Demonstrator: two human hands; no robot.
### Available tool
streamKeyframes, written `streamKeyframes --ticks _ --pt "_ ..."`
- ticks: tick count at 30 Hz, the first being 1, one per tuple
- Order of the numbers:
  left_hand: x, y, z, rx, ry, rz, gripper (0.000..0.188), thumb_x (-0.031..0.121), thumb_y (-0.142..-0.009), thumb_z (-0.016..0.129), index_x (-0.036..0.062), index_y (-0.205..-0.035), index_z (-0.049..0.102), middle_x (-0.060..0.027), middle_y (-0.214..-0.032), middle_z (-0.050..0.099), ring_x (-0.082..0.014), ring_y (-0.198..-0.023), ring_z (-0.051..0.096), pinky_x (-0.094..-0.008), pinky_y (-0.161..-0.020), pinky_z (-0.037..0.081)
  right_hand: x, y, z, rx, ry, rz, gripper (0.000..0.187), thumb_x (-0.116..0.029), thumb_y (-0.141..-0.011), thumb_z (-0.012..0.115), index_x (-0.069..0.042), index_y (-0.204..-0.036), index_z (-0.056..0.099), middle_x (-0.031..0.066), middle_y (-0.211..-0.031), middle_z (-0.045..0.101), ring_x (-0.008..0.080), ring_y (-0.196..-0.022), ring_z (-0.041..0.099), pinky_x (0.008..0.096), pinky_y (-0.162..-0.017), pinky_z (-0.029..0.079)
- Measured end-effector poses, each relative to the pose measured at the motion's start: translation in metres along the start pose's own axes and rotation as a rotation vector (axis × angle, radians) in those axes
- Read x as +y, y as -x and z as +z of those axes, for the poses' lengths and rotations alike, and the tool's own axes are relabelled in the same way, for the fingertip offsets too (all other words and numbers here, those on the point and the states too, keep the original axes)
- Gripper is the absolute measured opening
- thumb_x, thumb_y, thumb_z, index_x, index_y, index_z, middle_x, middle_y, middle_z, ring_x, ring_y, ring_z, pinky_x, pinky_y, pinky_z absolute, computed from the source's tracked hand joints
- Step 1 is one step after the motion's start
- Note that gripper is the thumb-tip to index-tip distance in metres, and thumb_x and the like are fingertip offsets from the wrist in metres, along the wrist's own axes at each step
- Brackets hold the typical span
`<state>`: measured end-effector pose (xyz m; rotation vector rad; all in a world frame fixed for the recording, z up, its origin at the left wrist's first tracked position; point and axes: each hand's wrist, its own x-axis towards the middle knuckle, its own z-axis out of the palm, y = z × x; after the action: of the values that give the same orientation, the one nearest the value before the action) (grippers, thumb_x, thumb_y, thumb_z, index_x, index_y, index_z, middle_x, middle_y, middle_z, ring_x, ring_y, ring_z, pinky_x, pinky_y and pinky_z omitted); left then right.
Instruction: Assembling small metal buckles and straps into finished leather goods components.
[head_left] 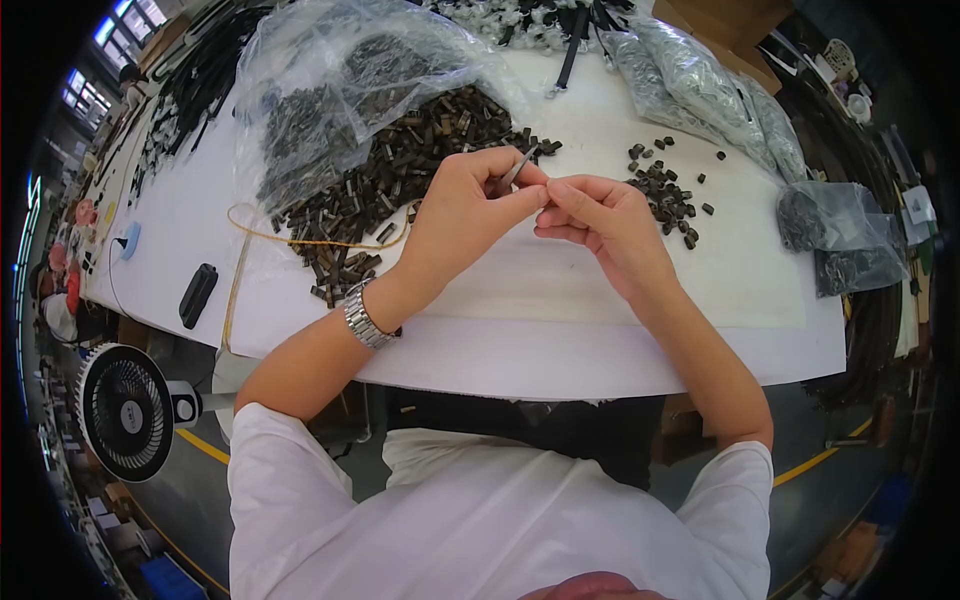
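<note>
Left hand point(462, 205), right hand point(598, 222): fingertips pinched together (touching), forearms angled inward, wrists raised.

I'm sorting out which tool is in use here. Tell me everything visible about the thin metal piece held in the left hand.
The thin metal piece is a slim, grey, shiny strip, apparently metal, tilted up and to the right. Its lower end is pinched in the left hand; its upper tip pokes free above the fingers, over the white table. The right hand meets the left hand's fingertips just below it. Finer detail is too small to tell.
</note>
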<state>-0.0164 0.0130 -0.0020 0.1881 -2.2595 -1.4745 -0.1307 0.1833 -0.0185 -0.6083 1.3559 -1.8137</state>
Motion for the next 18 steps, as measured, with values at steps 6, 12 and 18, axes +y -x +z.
streamKeyframes --ticks 6,12,18 --pt "0.000 0.001 -0.006 -0.047 0.066 -0.035 0.014 0.015 -0.091 0.078 0.0021 -0.095 0.076 0.0067 -0.072 0.057 -0.0022 -0.067 0.040 -0.0226 -0.059 0.032 -0.001 -0.003 -0.003 -0.077 -0.117 0.058 0.032 -0.020 -0.101 0.072 0.008 -0.118 0.071 0.0140 -0.104 0.076 0.0205 -0.094 0.076 0.0365 -0.092 0.064" --pt "-0.001 -0.003 -0.011 -0.095 -0.024 -0.003 0.015 0.016 -0.090 0.078 0.0037 -0.099 0.076 0.0072 -0.071 0.056 -0.0013 -0.065 0.040 -0.0222 -0.057 0.031 -0.002 -0.005 -0.009 -0.106 -0.164 0.109 0.030 -0.019 -0.101 0.072 0.007 -0.117 0.071 0.0137 -0.105 0.076 0.0211 -0.095 0.076 0.0380 -0.094 0.063" --pt "0.007 -0.007 -0.015 -0.151 0.041 -0.088 0.019 0.017 -0.089 0.077 0.0024 -0.101 0.075 0.0069 -0.066 0.052 -0.0029 -0.061 0.037 -0.0249 -0.055 0.032 -0.009 -0.002 -0.006 -0.126 0.023 0.020 0.024 -0.016 -0.102 0.069 0.006 -0.113 0.069 0.0136 -0.103 0.076 0.0206 -0.091 0.077 0.0354 -0.091 0.064"
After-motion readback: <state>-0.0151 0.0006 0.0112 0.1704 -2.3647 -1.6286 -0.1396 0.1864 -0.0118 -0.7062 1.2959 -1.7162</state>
